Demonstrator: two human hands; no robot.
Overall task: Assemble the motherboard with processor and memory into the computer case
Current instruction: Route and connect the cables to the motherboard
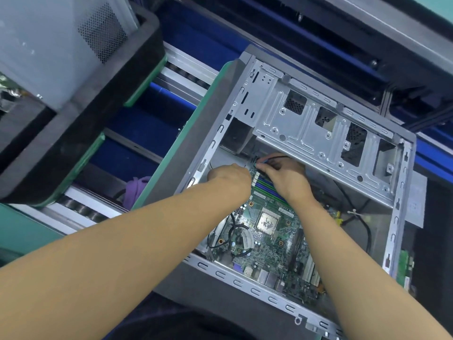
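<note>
Two bare hands are working inside the open computer case (316, 133), which is lying on its side on a green-edged pallet (169, 155). At far left a black tray (81, 133) is carrying a pale perforated panel (54, 52), and a purple cloth (136, 190) is lying below it beside the rollers (81, 209). The left hand (229, 179) is reaching down at the motherboard's (269, 249) far-left corner, its fingers curling under out of sight, so I cannot tell whether they are holding anything. Just beside it, the right hand (282, 174) is pinching a small cable plug (256, 161) at the board's far edge, above the blue and green memory slots (266, 184). The motherboard is sitting flat on the case floor, with the processor (267, 220) showing bare near its middle. Right of it, a black cable (366, 231) is looping across the case floor.
</note>
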